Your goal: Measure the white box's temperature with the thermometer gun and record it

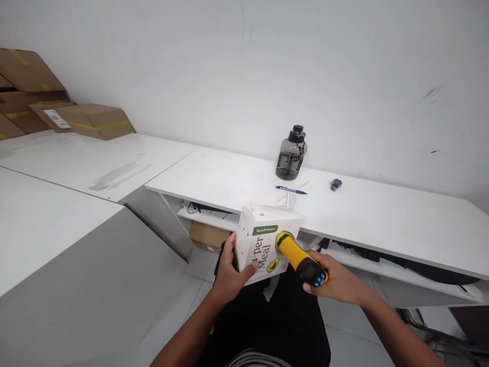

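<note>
My left hand [236,272] grips a white carton [250,250] by its left side, thumb across the front. The carton carries a green label reading NutriMotion and pictures of avocado; it is tilted above my lap, close to the desk's front edge. In my right hand [336,278] is a yellow and black handheld scanner [296,255] with a small screen and blue buttons. Its head overlaps the right part of the carton's front; whether the two touch I cannot tell. The right fingers wrap around the scanner's far side and are partly hidden.
A dark water bottle [290,158] stands near the wall on the white desk [382,219]. A blue pen [291,190] and a small dark watch-like object [336,184] lie nearby. Cardboard boxes [101,121] are stacked at the far left. Under the desk, a shelf holds black items and a brown box [208,236].
</note>
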